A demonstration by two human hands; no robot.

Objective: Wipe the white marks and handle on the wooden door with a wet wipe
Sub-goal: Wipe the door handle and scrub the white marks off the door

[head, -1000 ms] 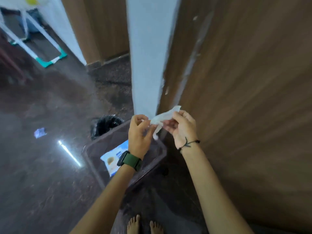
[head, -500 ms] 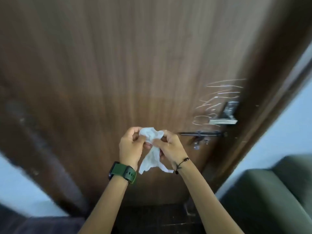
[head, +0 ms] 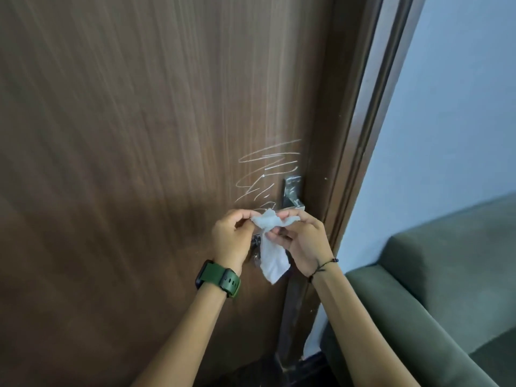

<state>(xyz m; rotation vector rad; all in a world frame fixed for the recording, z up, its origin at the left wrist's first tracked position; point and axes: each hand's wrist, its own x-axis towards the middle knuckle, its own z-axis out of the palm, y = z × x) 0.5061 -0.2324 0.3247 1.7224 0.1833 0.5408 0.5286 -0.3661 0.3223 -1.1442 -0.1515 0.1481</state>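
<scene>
A brown wooden door (head: 139, 135) fills most of the view. White scribbled marks (head: 265, 169) run across it near its right edge, just above my hands. A metal latch plate (head: 291, 191) sits right of the marks. The dark handle (head: 255, 243) is mostly hidden behind my hands and the wipe. My left hand (head: 230, 238) and my right hand (head: 303, 241) both pinch the top of a crumpled white wet wipe (head: 272, 252), which hangs down between them, close in front of the door.
The door frame (head: 360, 152) runs along the door's right edge, with a pale blue wall (head: 446, 107) beyond it. A green sofa (head: 446, 289) stands at the lower right, close to the frame.
My view has swung from the floor and bin to the door, then closer to the marks. Both hands keep hold of the wipe and have come nearer the handle.
</scene>
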